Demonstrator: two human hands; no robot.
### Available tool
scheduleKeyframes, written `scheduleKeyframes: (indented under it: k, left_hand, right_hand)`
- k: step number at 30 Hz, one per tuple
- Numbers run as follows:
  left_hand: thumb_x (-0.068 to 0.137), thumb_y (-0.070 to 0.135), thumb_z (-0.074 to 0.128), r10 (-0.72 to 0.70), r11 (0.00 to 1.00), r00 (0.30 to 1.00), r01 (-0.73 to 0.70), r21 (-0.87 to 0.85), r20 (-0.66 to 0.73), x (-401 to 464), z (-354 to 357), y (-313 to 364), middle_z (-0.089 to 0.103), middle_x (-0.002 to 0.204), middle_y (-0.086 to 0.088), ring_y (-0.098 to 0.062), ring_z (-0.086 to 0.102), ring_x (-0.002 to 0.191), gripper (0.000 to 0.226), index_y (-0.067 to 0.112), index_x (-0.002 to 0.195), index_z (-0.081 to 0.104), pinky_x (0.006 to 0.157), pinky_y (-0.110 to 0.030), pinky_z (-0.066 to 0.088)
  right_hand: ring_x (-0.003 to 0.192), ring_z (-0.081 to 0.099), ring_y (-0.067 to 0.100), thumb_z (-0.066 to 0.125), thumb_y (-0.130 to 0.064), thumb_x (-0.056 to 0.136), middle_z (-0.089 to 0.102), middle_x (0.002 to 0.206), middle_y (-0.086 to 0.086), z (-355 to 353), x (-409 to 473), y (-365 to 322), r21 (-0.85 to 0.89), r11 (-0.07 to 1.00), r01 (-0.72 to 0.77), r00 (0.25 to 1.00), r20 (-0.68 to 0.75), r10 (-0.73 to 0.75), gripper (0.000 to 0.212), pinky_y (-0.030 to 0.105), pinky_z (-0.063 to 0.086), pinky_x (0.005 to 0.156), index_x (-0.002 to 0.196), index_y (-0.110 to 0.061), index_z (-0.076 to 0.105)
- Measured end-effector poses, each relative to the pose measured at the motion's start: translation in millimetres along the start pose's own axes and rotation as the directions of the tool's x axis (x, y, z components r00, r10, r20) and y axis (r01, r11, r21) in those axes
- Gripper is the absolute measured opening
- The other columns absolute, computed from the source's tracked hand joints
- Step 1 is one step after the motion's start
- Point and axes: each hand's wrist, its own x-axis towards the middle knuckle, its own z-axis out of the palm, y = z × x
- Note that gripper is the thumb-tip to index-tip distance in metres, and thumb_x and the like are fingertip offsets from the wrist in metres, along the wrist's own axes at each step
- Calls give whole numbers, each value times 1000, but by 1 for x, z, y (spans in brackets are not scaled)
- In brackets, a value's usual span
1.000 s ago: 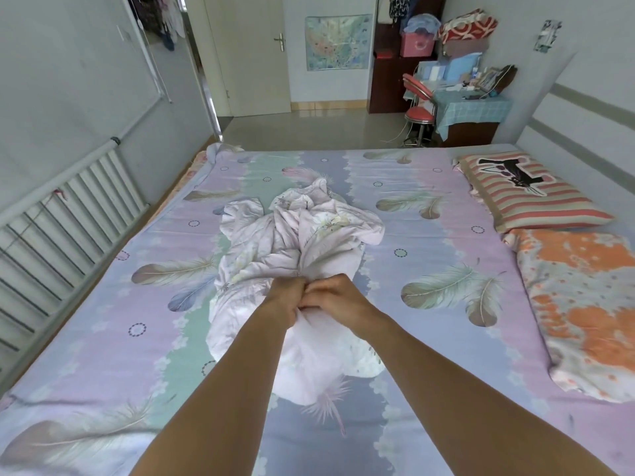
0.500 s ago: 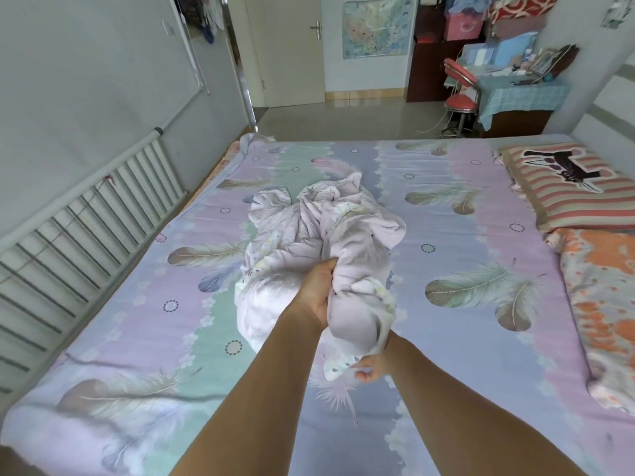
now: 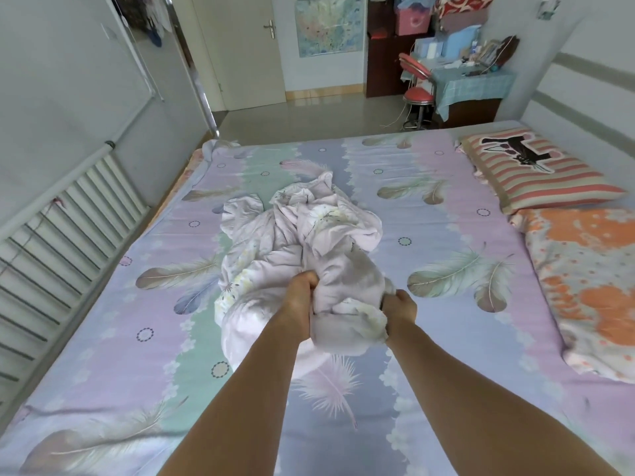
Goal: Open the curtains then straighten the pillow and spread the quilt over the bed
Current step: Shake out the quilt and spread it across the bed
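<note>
Pale quilt (image 3: pixel 302 235) gripped by left hand (image 3: pixel 300 297); right hand (image 3: pixel 400 305).

L grip (image 3: pixel 299 297) + R grip (image 3: pixel 398 305) clutch bunched quilt (image 3: pixel 302 235) — mid bed (image 3: pixel 446 338)

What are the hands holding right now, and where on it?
Both the left hand and right hand grip the bunched quilt at its near end.

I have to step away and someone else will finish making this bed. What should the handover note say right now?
Left hand and right hand both grip the near end of the quilt.
The quilt is bunched in a heap mid-bed on the feather-print sheet, not yet spread.
The striped pillow and orange pillow lie at the right edge.
Curtains are not in view.
Left: find the quilt's corners and spread it; check the pillows.
</note>
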Motion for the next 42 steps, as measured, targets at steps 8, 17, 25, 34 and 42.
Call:
scheduleKeyframes:
  k: [8,17,25,34,42]
  left_hand:
    - [99,21,45,218,347,976,-65,936,-13,60,14,-32,57,128,-19,-34,54,120,35,3,128,55,99,-37,44]
    - [92,40,58,-119,852,976,7,523,180,55,110,-31,70,94,-12,-27,69,88,35,8,103,67,71,-37,59]
    - [76,-5,43,29,780,981,-143,609,193,55,169,-50,48,51,-3,-18,47,53,19,4,66,55,53,-23,36]
    - [87,-3,42,-113,735,892,-222,641,438,31,286,-90,56,73,-14,-21,56,71,22,5,78,60,70,-29,47]
    - [85,18,51,-300,633,879,-107,766,371,14,340,-132,64,76,-7,-20,61,74,17,11,87,66,64,-22,47]
  right_hand:
    - [67,48,22,60,-7,87,49,76,8,-32,11,-30,260,962,87,996,-6,-89,10,26,42,62,90,-11,52]
    - [108,65,39,72,-5,65,66,115,28,-95,14,-36,-100,990,101,851,524,-34,48,53,46,102,113,1,65]
    - [44,37,17,60,-46,91,48,52,4,-147,33,-54,-91,994,57,995,91,-49,43,23,32,45,62,-16,49]
    - [68,58,20,39,-31,103,60,79,7,-251,66,-91,117,992,-56,977,213,30,29,32,48,63,91,-13,59]
    - [51,61,24,63,-42,84,62,62,13,-329,87,-106,6,981,-195,884,435,173,39,29,52,53,88,-4,69]
